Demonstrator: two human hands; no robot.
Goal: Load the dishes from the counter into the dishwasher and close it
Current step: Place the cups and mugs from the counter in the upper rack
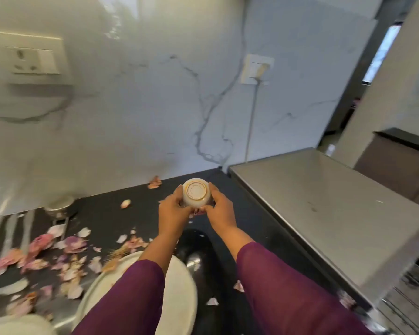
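Note:
Both hands hold a small white bowl with a gold ring on its base, turned upside down above the black counter. My left hand grips its left side and my right hand its right side. A large white plate lies on the counter under my left forearm. Another white dish shows at the bottom left. A small steel bowl sits by the wall at the left. The grey top of the dishwasher is on the right, with a rack edge at the lower right.
Onion peels are scattered over the left of the counter. A dark round pan or lid lies between my forearms. A marble wall with a socket and a second switch plate with a cable stands behind.

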